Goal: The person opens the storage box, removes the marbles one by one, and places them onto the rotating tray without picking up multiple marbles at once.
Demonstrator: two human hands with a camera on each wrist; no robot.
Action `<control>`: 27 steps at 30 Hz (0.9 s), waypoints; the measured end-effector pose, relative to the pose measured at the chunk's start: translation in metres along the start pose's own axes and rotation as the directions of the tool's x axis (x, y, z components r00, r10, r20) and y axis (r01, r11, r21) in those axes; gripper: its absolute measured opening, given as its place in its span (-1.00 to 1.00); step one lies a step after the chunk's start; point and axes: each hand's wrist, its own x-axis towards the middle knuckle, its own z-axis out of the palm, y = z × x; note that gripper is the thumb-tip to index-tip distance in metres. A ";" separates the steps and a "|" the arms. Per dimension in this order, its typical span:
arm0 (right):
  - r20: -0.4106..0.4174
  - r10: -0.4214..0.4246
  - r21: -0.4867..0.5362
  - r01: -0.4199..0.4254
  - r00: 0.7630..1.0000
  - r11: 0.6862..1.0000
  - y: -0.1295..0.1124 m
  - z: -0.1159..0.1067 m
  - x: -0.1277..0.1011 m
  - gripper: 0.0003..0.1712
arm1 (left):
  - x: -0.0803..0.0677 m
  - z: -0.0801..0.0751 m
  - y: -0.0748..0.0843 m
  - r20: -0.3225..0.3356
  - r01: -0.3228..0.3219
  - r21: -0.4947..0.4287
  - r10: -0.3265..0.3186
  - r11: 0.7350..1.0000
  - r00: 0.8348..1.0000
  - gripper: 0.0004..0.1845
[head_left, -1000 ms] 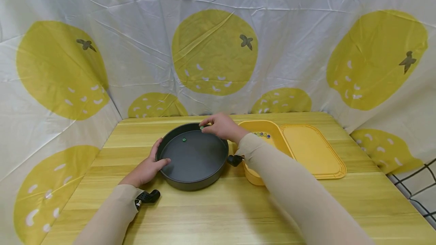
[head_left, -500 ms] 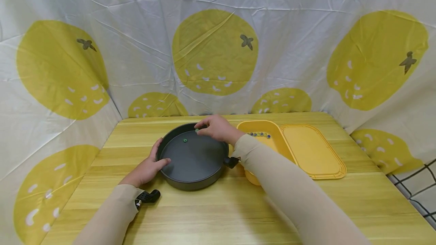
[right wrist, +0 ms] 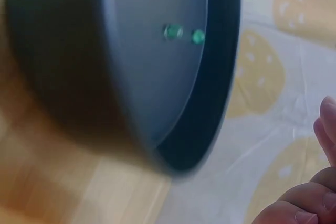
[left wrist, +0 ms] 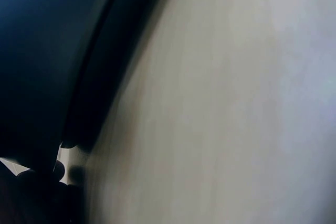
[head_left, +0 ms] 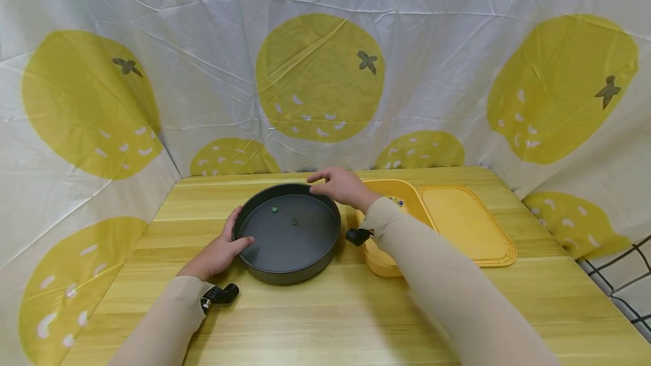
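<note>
Marbles, two green ones point(head_left: 294, 221), lay in the round dark pan point(head_left: 305, 264); more sat in the yellow tub point(head_left: 378, 261). The left hand point(head_left: 220, 252) grasped the pan's rim, while the right hand point(head_left: 342, 186) hovered with fingers released.

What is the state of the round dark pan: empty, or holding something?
Holding something: two small green beads lie on the floor of the pan, otherwise bare; the right wrist view shows both too.
</note>
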 end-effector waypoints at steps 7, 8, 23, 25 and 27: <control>-0.043 0.084 0.052 -0.082 0.996 0.995 0.036 -0.027 -0.010 -0.60 | 0.000 0.000 0.001 -0.009 0.009 0.008 -0.009 1.000 1.000 0.01; -0.044 0.099 0.063 -0.096 0.994 0.993 0.042 -0.030 -0.011 -0.60 | 0.000 0.000 0.001 -0.007 0.007 0.013 -0.007 1.000 1.000 0.01; -0.032 0.202 -0.029 -0.203 0.979 0.979 0.096 -0.047 -0.023 -0.62 | -0.001 0.001 0.001 0.003 -0.001 -0.001 0.001 1.000 1.000 0.03; -0.027 0.205 -0.058 -0.206 0.978 0.977 0.100 -0.047 -0.024 -0.63 | -0.001 0.001 0.001 0.006 -0.001 -0.006 0.001 1.000 1.000 0.03; -0.022 0.217 -0.084 -0.218 0.976 0.972 0.103 -0.046 -0.025 -0.63 | -0.001 0.001 0.001 0.006 -0.001 -0.009 0.001 1.000 1.000 0.03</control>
